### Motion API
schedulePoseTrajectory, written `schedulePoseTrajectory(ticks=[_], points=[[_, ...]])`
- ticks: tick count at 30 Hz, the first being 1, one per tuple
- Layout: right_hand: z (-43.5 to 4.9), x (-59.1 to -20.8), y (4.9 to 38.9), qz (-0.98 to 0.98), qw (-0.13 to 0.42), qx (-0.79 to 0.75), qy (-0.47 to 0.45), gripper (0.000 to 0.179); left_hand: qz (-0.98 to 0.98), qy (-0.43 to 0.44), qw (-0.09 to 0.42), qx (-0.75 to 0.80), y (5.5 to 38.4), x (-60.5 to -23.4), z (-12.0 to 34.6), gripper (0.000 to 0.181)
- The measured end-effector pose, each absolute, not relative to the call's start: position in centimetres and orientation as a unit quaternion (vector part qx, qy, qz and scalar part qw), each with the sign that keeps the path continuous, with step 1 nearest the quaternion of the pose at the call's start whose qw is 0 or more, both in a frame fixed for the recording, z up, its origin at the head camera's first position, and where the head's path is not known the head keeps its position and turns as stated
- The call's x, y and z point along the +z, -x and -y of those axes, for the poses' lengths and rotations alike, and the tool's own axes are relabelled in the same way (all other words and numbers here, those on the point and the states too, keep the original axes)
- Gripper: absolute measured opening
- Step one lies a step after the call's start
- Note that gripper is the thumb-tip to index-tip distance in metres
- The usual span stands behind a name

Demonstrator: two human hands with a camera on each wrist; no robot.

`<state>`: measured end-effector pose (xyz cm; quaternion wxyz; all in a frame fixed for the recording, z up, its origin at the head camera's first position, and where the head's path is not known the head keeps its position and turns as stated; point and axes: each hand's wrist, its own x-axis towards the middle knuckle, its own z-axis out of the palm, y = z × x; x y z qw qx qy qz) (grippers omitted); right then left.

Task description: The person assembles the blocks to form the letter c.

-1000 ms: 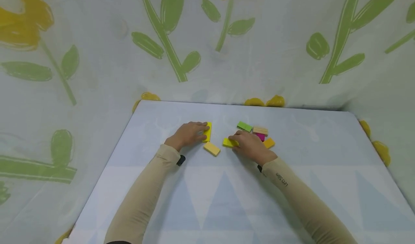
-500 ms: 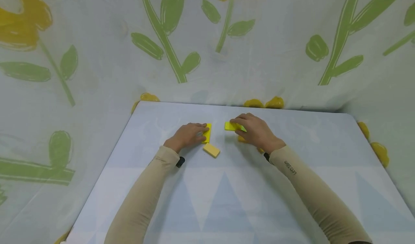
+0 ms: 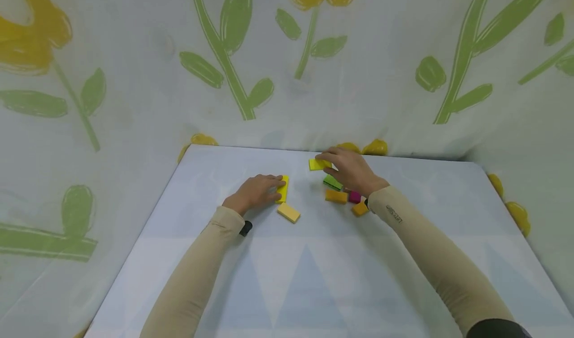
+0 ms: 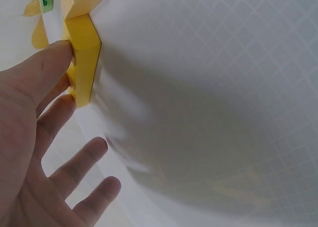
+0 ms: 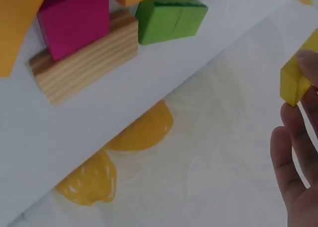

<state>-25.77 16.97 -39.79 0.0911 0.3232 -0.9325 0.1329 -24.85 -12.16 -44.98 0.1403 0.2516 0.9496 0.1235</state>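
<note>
You're mid-carry: your right hand (image 3: 352, 168) pinches a yellow block (image 3: 319, 164) lifted above the tabletop (image 3: 314, 278), at 1 o'clock from the yellow block lying flat (image 3: 283, 188) that your left hand (image 3: 255, 192), fingers straight, steadies. Next likely calls for lowering it beside that one, squarely.

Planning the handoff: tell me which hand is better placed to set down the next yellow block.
Right. The right hand already pinches a yellow block above the table, while the left hand rests flat on another yellow block.
</note>
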Motion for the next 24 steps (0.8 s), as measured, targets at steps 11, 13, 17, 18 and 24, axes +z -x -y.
schedulePoseTrajectory(ticks=[11, 13, 17, 18, 24], points=[[-15.6, -41.4, 29.5, 0.934, 0.056, 0.097, -0.341, 0.038, -0.948, -0.253, 0.145, 0.124, 25.2, -44.9, 12.1, 0.049], [-15.1, -41.7, 29.9, 0.934, 0.050, 0.093, -0.341, 0.038, -0.948, -0.256, 0.144, 0.123, 25.2, -45.0, 12.1, 0.049], [-14.2, -42.5, 30.5, 0.939, 0.035, 0.092, -0.328, 0.037, -0.947, -0.256, 0.147, 0.125, 25.3, -45.0, 12.1, 0.049], [-13.9, -42.7, 30.6, 0.940, 0.031, 0.094, -0.326, 0.037, -0.947, -0.255, 0.149, 0.125, 25.4, -45.0, 12.1, 0.049], [-12.3, -44.0, 31.4, 0.940, 0.009, 0.098, -0.326, 0.037, -0.945, -0.263, 0.142, 0.132, 25.4, -44.8, 12.2, 0.049]])
